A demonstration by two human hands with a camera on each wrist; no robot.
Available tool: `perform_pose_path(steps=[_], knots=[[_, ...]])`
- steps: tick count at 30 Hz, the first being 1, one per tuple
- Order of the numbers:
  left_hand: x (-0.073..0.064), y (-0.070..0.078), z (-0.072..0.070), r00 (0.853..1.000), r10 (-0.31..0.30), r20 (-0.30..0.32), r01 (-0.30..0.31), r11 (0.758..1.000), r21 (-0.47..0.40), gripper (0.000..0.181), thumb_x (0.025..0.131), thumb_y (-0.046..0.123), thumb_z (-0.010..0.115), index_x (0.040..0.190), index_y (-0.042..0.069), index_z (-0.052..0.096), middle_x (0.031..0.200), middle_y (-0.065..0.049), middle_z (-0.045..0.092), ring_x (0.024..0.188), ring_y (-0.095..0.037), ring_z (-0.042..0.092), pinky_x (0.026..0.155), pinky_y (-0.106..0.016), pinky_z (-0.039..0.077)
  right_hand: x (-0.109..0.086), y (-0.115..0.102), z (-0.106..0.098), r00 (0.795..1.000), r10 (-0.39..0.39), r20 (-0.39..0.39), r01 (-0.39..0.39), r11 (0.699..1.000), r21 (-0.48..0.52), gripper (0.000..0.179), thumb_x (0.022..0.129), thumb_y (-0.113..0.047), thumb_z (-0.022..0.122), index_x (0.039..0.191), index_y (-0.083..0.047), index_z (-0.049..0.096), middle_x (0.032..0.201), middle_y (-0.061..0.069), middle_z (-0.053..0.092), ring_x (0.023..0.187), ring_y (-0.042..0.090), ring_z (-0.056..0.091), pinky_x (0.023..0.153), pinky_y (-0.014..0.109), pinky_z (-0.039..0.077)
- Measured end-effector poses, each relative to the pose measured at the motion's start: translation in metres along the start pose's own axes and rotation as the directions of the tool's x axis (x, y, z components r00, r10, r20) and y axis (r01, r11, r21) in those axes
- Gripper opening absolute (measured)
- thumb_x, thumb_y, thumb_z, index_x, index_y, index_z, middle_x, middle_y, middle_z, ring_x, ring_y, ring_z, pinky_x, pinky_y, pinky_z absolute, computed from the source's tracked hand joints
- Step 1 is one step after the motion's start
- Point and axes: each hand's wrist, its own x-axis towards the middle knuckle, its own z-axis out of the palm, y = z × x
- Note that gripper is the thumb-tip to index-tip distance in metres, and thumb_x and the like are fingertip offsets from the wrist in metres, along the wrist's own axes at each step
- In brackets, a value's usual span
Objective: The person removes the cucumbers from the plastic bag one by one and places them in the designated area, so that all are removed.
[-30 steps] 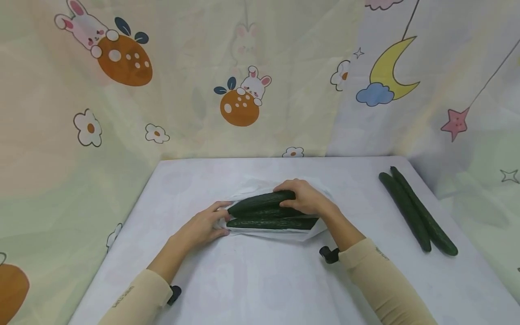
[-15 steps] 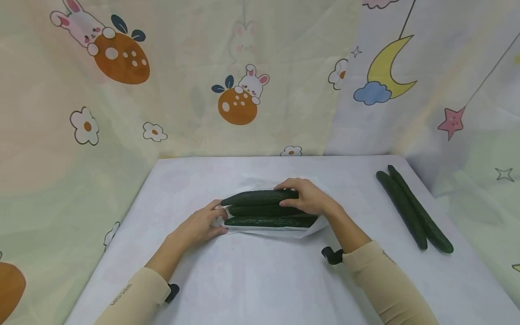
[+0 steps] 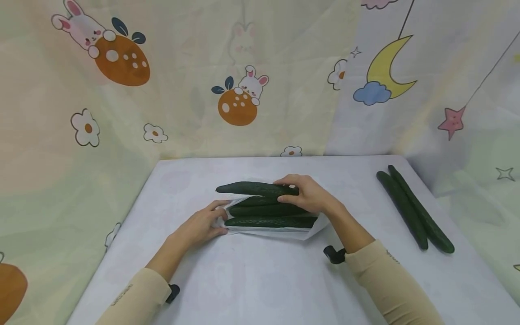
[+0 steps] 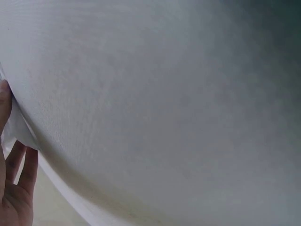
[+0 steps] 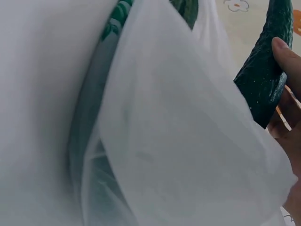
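In the head view my right hand (image 3: 306, 193) grips the right end of a dark green cucumber (image 3: 248, 188), which lies level above a white plastic bag (image 3: 276, 233). The cucumber's left end sticks out past the bag. Three more cucumbers (image 3: 264, 222) lie side by side in the bag's mouth, their right ends partly hidden by the right hand and the bag. My left hand (image 3: 206, 222) pinches the bag's left edge. Bag film (image 4: 21, 129) shows between thumb and fingers in the left wrist view. The right wrist view shows the gripped cucumber (image 5: 270, 70) behind the bag film.
Two loose cucumbers (image 3: 406, 207) lie close together at the table's right side. A white cloth covers the table (image 3: 252, 280). Behind it hangs a printed curtain (image 3: 183, 90) with rabbits, flowers and a moon.
My right hand has raised the upper cucumber and shifted it left and away from the others, uncovering another cucumber beneath. My left hand stays at the bag's edge. The head view has shifted slightly.
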Motion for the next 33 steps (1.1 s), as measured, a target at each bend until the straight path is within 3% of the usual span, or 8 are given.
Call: perform_pose_path(steps=[11, 18, 27, 33], knots=[[0.001, -0.001, -0.002, 1.000, 0.002, -0.009, -0.002, 1.000, -0.004, 0.026, 0.088, 0.029, 0.083, 0.106, 0.023, 0.066, 0.160, 0.000, 0.042, 0.105, -0.020, 0.064, 0.090, -0.043, 0.052, 0.004, -0.015, -0.008, 0.999, -0.050, -0.022, 0.051, 0.998, 0.035, 0.047, 0.096, -0.030, 0.075, 0.140, -0.017, 0.063, 0.134, -0.003, 0.067, 0.124, 0.017, 0.061, 0.099, 0.044, 0.053], [0.000, -0.002, 0.002, 0.999, -0.031, 0.012, 0.031, 0.999, -0.013, 0.026, 0.088, 0.030, 0.084, 0.106, 0.024, 0.066, 0.160, 0.002, 0.041, 0.104, -0.018, 0.062, 0.090, -0.041, 0.051, 0.008, -0.026, -0.010, 0.996, -0.078, -0.047, 0.081, 0.994, 0.070, 0.047, 0.096, -0.026, 0.075, 0.140, -0.015, 0.062, 0.133, 0.001, 0.067, 0.123, 0.019, 0.061, 0.102, 0.045, 0.052], [-0.002, -0.003, 0.001, 0.999, -0.043, 0.029, 0.043, 0.999, -0.003, 0.025, 0.089, 0.032, 0.082, 0.107, 0.025, 0.066, 0.161, 0.002, 0.039, 0.104, -0.015, 0.062, 0.090, -0.040, 0.052, 0.012, -0.039, -0.019, 0.986, -0.128, -0.106, 0.139, 0.986, 0.097, 0.045, 0.096, -0.020, 0.075, 0.139, -0.011, 0.063, 0.128, 0.003, 0.068, 0.121, 0.021, 0.062, 0.096, 0.042, 0.055], [-0.003, -0.001, 0.000, 0.999, -0.039, 0.031, 0.039, 0.999, -0.003, 0.026, 0.090, 0.033, 0.081, 0.109, 0.025, 0.066, 0.162, 0.002, 0.039, 0.102, -0.015, 0.062, 0.089, -0.039, 0.052, 0.012, -0.043, -0.021, 0.975, -0.142, -0.172, 0.160, 0.983, 0.093, 0.046, 0.095, -0.015, 0.075, 0.139, -0.008, 0.063, 0.135, 0.006, 0.066, 0.122, 0.024, 0.061, 0.095, 0.043, 0.056]])
